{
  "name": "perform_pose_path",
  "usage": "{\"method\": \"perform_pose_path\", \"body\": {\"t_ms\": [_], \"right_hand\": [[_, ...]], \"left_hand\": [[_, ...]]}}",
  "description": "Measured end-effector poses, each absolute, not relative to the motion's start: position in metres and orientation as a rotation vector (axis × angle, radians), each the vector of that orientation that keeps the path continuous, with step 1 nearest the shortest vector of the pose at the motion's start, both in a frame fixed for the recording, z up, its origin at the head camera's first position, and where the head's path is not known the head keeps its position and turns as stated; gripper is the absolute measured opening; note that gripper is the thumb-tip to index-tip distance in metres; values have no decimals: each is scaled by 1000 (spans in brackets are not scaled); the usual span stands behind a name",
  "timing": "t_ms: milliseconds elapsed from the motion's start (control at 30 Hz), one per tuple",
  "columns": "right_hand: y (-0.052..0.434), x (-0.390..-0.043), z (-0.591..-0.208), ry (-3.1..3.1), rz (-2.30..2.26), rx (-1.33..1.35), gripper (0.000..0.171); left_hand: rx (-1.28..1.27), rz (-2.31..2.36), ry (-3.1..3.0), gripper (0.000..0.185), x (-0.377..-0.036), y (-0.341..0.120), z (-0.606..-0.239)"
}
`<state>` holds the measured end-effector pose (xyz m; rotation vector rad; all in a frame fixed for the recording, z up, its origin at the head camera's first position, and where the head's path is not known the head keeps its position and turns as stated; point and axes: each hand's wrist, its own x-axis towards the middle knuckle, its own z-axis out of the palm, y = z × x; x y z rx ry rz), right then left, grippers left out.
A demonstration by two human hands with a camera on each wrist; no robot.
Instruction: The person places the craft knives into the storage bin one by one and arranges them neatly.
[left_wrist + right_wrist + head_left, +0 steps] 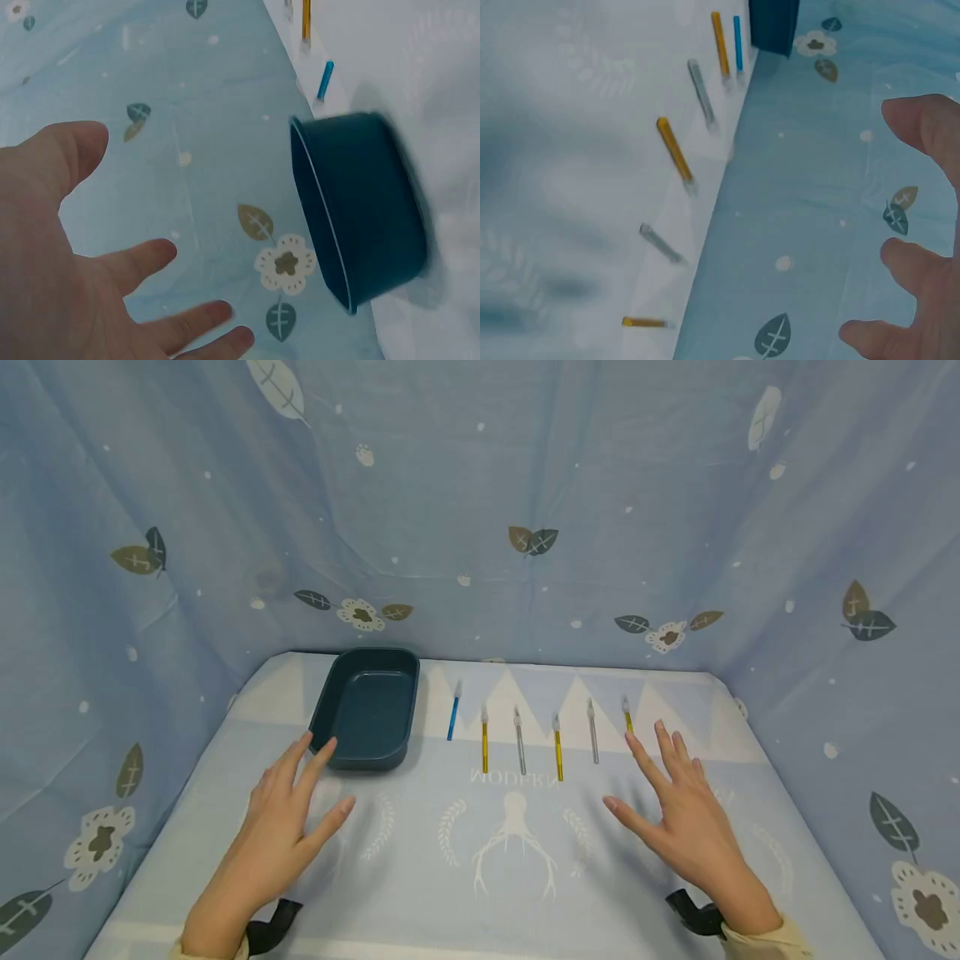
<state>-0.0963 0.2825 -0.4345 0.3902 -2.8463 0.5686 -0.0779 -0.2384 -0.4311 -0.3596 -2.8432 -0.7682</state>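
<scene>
Several craft knives with clear caps lie in a loose row on the table. One is blue (453,718); the others have gold (485,747) or silver (521,747) handles. To their left stands a dark teal rectangular basin (373,720), with nothing visible inside. My left hand (272,839) hovers spread in front of the basin's near left corner and holds nothing. On the other side my right hand (688,822) is also spread and empty, its index fingertip overlapping the lower end of the rightmost gold knife (627,714) in the head view. The right wrist view shows that hand apart from the knives.
A pale patterned cloth (517,852) covers the table. Blue curtains (480,510) printed with leaves and flowers hang behind it and along both sides. Black wrist straps (273,927) show near the hands.
</scene>
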Motion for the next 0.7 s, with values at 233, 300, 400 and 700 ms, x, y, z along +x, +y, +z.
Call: {"method": "perform_pose_path", "body": {"t_ms": [233,300,400,700], "right_hand": [[267,-108,-430,-2869,644,421,89],[262,-112,-430,-2851,688,446,85],[254,-120,-430,-2800,765,494,80],[224,-156,-434,-2633,1095,663,80]], "left_hand": [[-322,-1008,-2792,77,-106,-271,-432],[-325,-1045,-2777,73,-115,-279,-435],[-340,-1063,-2771,68,-127,-291,-438],[-441,-1083,-2731,60,-160,-319,-443]]}}
